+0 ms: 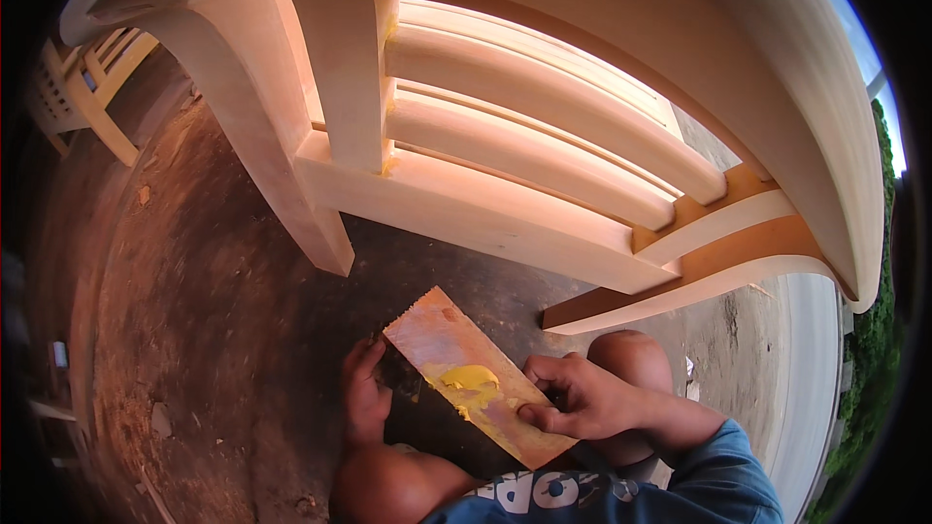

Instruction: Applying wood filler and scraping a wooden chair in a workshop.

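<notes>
Grips a flat, narrow board (503, 419) in the right hand (581, 396), closed on the long right-hand edge with the thumb on the upper face and a bent finger farther up the same side. Lies low in the centre of the view, in front of the lap and between both hands, slanting from upper left to lower right. Carries a mound of yellow paste (472, 381) near the middle of the face, with thinner smears around and below. Shows a rough, jagged edge at the far end. Places the left hand (365, 390) just beside the far left corner, with the fingers curled. Cannot tell, for the dark gap next to the palm, whether holding anything there or touching the board. Rises beyond the hands as a pale slatted wooden frame (495, 209), with curved slats (544, 87) set against an upright post (351, 73). Bears yellow traces along the joints at that post. Includes at the sides a right knee (631, 357) near the right hand, a blue shirt (723, 475), more wooden furniture (92, 97) at upper left, brown ground (209, 330) and green plants (867, 349) at far right.
</notes>
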A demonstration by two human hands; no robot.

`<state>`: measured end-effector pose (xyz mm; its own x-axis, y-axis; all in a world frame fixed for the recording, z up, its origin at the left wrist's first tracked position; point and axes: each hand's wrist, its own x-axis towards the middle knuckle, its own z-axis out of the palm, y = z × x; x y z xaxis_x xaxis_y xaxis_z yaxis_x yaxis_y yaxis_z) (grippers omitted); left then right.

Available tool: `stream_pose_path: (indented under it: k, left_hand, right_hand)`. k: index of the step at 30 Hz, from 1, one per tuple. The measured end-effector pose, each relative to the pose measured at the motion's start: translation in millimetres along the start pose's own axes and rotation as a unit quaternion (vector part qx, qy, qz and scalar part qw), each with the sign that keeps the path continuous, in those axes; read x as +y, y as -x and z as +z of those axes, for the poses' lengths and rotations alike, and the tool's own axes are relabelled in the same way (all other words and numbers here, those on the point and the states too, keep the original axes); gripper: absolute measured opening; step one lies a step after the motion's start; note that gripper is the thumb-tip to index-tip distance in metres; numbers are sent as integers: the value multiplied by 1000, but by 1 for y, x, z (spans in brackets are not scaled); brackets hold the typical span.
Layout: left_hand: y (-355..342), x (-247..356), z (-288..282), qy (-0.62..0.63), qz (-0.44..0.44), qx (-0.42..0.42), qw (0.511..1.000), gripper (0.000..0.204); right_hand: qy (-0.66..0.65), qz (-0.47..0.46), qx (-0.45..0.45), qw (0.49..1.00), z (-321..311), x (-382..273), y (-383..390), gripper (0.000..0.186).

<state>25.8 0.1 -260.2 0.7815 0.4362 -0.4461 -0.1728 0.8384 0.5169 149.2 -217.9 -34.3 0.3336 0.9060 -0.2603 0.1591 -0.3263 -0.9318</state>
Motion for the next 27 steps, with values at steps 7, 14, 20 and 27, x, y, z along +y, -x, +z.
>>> stream_pose_path:
  k: [7,14,20,27]
  left_hand:
    - [5,5,8,15,1,17,1000,15]
    - [6,5,11,-44,27,6,999,21]
    - [-5,42,20,-279,225,38,933,20]
    - [-14,108,78,-533,504,92,674,16]
  right_hand:
    - [-13,4,0,1000,2,5,2,16]
    - [-58,42,11,997,2,2,9,17]
    - [-81,58,26,995,5,-3,6,14]
    - [-70,67,44,994,3,-5,10,14]
